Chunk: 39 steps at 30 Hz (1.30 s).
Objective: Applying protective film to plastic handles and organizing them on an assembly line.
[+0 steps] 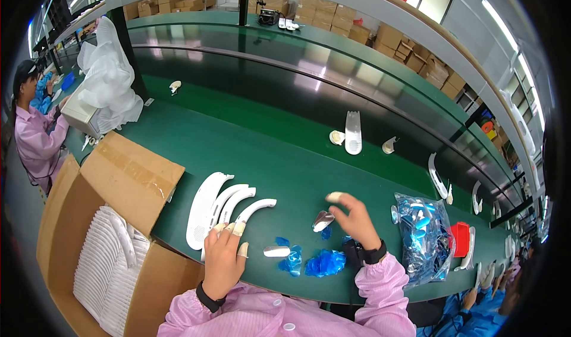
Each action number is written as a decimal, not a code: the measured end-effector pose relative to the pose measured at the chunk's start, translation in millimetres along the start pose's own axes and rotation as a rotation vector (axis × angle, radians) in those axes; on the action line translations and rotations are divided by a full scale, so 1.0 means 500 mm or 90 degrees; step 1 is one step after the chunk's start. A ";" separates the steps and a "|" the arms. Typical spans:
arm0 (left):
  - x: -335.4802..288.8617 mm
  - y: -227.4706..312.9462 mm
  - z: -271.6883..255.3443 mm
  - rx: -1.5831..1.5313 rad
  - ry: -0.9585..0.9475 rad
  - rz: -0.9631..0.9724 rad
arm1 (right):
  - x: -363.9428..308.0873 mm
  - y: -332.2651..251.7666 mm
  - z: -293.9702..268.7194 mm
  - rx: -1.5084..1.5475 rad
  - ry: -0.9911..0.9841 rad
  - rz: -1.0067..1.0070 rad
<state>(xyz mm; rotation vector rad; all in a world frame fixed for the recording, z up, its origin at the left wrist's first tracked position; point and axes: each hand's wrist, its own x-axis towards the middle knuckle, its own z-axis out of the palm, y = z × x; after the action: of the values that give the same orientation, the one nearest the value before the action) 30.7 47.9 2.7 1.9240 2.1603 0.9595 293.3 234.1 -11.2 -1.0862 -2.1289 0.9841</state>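
My left hand reaches over the near ends of several curved white plastic handle-like pieces. Its fingers, wearing pale finger cots, are stretched and apart, the tips at the pieces' lower ends. My right hand is over the table with fingers apart. Close beside its thumb lies a shiny oval mirror-like piece; whether they touch is hard to tell. Between the hands sits a flat white-and-silver oval piece. Crumpled blue film lies near the table's front edge, with smaller scraps beside it.
An open cardboard box holding stacked white pieces stands at the left. On the right are a clear bag of blue-filmed pieces and a red bin. White parts rest along the green conveyor. Co-workers sit at both sides.
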 end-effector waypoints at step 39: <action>-0.003 0.069 0.064 -0.413 -0.104 0.141 | -0.151 -0.179 0.154 0.493 0.089 0.098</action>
<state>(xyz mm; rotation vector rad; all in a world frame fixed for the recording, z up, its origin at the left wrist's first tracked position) 75.3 58.9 -5.9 1.8324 1.3284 1.2815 237.3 106.7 5.3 -0.8795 -1.3509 1.5681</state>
